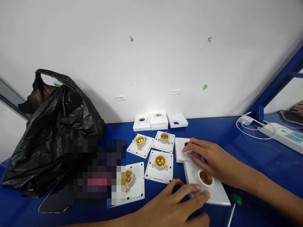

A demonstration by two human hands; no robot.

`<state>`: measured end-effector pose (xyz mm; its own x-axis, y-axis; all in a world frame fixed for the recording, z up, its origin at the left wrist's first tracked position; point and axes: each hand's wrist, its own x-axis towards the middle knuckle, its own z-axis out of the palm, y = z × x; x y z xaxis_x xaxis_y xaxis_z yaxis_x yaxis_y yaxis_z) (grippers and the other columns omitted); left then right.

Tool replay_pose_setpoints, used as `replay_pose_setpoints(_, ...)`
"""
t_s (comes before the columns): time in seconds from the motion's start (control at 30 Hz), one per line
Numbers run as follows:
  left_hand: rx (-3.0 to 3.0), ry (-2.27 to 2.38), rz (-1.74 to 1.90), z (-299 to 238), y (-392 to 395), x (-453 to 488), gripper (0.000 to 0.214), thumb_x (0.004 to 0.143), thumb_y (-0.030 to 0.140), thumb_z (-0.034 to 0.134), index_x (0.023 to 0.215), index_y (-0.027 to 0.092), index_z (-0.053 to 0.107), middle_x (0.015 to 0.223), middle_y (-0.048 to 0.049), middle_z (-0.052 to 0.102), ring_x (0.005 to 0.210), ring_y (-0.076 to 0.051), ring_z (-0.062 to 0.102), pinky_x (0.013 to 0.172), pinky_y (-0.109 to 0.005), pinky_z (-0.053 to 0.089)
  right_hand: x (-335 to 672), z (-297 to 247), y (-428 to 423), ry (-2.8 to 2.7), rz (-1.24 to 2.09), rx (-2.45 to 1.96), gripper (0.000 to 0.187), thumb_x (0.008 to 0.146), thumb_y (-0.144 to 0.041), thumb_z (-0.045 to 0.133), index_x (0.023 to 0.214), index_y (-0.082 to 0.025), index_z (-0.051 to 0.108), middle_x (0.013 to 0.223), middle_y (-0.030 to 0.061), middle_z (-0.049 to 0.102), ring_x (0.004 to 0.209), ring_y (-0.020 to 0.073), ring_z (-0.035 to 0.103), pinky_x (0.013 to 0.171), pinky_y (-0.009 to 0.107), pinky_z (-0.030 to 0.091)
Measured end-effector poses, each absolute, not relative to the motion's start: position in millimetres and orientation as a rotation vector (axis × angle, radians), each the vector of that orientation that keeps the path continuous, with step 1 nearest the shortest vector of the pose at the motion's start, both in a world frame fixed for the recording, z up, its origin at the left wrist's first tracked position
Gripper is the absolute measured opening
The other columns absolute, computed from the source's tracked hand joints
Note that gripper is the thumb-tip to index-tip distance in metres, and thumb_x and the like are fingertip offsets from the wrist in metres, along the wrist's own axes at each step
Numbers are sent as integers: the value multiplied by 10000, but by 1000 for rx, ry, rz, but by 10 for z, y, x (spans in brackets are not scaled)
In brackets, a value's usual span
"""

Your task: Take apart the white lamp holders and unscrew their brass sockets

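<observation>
Your left hand (176,203), loosely spread, touches a white lamp holder (216,195) well in from the counter's (224,134) far edge. Your right hand (208,154) bends over another unit (180,151) behind, its grip unclear. Toward that edge, a black bag (71,116) hides its contents.

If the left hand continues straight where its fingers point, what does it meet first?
The left hand would probably meet the white ring around the brass-coloured socket of the square unit at its fingertips; depth is unclear.
</observation>
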<state>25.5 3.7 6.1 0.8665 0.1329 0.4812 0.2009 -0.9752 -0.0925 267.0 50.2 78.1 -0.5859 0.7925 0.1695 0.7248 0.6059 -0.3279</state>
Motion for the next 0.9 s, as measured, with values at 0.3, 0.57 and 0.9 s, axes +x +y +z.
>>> replay_pose_setpoints(0.3,-2884,-265,-768,77,48,273,166,1119,309,572,1144,262,729,1523,-42,609,1445,-236,492,1069,-380,502,2694,802,477,-2616,289,-1167,361,1139,-320,361,1285,-241,681,1254,114,694,1036,268,735,915,486,635)
replay_pose_setpoints(0.57,-2858,-288,-790,20,55,310,156,1109,329,601,1156,270,738,1498,-8,630,1379,-212,544,1046,-334,505,2683,821,478,-2579,336,-1134,324,1129,-277,400,1235,-230,702,1201,105,698,1001,242,725,901,436,628)
replay_pose_setpoints(0.9,-2874,-437,-840,-2,26,367,293,1124,355,585,1333,181,695,1332,-10,751,1247,-150,645,1034,-268,508,2673,827,467,-2628,330,-1166,322,1130,-266,369,1225,-219,673,1217,122,684,999,266,726,895,480,628)
